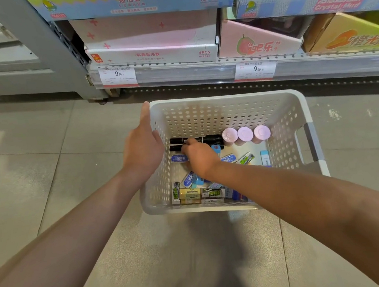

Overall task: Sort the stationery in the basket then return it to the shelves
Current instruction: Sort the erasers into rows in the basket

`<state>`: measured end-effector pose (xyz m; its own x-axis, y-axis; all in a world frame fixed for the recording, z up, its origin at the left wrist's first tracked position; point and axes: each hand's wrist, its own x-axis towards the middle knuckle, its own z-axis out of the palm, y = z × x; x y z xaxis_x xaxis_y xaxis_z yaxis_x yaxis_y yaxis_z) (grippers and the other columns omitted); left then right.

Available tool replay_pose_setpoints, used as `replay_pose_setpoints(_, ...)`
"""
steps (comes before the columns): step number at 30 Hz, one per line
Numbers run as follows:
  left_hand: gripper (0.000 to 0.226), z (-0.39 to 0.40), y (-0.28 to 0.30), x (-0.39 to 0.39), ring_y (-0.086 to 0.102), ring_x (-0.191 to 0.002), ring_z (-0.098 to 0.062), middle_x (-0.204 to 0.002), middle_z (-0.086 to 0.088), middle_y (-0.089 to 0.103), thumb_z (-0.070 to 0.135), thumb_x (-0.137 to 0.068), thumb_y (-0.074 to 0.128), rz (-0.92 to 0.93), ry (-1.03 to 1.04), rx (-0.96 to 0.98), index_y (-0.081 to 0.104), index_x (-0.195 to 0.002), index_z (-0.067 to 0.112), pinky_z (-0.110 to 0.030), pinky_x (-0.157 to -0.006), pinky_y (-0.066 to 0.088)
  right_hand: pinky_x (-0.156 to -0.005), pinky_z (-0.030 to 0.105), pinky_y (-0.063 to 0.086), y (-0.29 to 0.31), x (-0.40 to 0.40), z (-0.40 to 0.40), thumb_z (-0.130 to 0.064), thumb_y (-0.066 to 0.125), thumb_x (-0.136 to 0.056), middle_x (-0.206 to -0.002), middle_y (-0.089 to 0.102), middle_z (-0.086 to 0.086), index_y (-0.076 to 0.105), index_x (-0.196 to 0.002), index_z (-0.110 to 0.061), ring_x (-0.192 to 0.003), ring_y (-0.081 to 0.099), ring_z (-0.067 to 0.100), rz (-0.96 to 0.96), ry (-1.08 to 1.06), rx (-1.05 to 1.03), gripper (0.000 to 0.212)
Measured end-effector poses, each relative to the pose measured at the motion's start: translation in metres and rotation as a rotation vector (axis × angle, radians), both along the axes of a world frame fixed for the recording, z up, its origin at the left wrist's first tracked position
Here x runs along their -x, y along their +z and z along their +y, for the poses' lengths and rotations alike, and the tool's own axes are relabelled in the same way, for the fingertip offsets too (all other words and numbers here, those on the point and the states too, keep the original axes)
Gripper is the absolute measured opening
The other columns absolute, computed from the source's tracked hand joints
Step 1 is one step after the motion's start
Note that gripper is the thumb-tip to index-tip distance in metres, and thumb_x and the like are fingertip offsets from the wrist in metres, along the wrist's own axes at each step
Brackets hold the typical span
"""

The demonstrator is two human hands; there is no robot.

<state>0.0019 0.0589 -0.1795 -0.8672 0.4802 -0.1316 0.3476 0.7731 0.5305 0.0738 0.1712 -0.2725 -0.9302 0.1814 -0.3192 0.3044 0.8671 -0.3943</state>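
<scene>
Basket: I see the white perforated basket (280,108) sitting on the tiled floor (35,173), just in front of the shelves (199,72), and everything in it is not yet shelved.
Black tubes: a few black marker-like tubes (209,139) lie side by side along the far wall of the basket, already grouped as far as I can tell.
Pink pots: three round pink-lidded pots (245,134) stand in a row just right of the tubes, touching one another.
Small packs: blue, green and yellow eraser-like packs (190,195) lie mixed at the near wall and scattered across the middle, so I judge this part unsorted.
Right hand: my right hand (199,156) reaches into the basket with its fingers curled at the black tubes; it appears to pinch one, though the fingertips are partly hidden.
Left hand: my left hand (144,143) lies flat with straight fingers against the basket's left rim and steadies it.
Progress: I judge the sorting about halfway, with two groups lined up at the far side and the packs left.
Left to do: nothing from the basket has gone back to the shelves, which carry boxed goods (150,51) and price tags (118,77).
</scene>
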Motion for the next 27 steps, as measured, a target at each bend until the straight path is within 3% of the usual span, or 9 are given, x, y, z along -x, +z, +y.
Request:
replay_pose_setpoints(11, 0.067, 0.000, 0.000, 0.000, 0.061, -0.067, -0.027, -0.082, -0.011, 0.062, 0.011, -0.097, 0.041, 0.002, 0.001, 0.007, 0.006, -0.152, 0.026, -0.048, -0.067, 0.056, -0.064, 0.030, 0.039, -0.003, 0.001, 0.002, -0.006, 0.055, -0.090, -0.118, 0.047, 0.015, 0.060, -0.104, 0.000, -0.090, 0.061, 0.034, -0.032, 0.102, -0.068, 0.016)
replay_pose_setpoints(18, 0.067, 0.000, 0.000, 0.000, 0.062, -0.069, -0.027, -0.085, -0.011, 0.062, 0.011, -0.098, 0.042, 0.010, 0.007, 0.019, 0.005, -0.152, 0.026, -0.047, -0.067, 0.057, -0.059, 0.029, 0.039, 0.006, -0.008, 0.011, -0.018, 0.054, -0.090, -0.117, 0.048, 0.011, 0.056, -0.112, -0.006, -0.090, 0.060, 0.030, 0.037, 0.223, -0.120, 0.025)
replay_pose_setpoints(22, 0.067, 0.000, -0.001, 0.000, 0.062, -0.070, -0.027, -0.085, -0.009, 0.061, 0.012, -0.098, 0.042, 0.011, 0.008, 0.023, 0.005, -0.152, 0.026, -0.047, -0.069, 0.057, -0.066, 0.027, 0.041, 0.011, -0.009, 0.010, -0.029, 0.061, -0.086, -0.109, 0.060, 0.006, 0.063, -0.107, -0.010, -0.098, 0.058, 0.024, -0.084, 0.309, -0.087, 0.028)
replay_pose_setpoints(27, 0.067, 0.000, -0.002, 0.001, 0.061, -0.068, -0.028, -0.080, -0.010, 0.061, 0.011, -0.097, 0.041, 0.013, -0.003, 0.020, 0.006, -0.152, 0.025, -0.047, -0.068, 0.056, -0.061, 0.027, 0.040, 0.015, -0.009, 0.001, -0.025, 0.066, -0.080, -0.111, 0.057, 0.004, 0.061, -0.113, -0.012, -0.098, 0.060, 0.024, -0.207, 0.320, -0.142, 0.035)
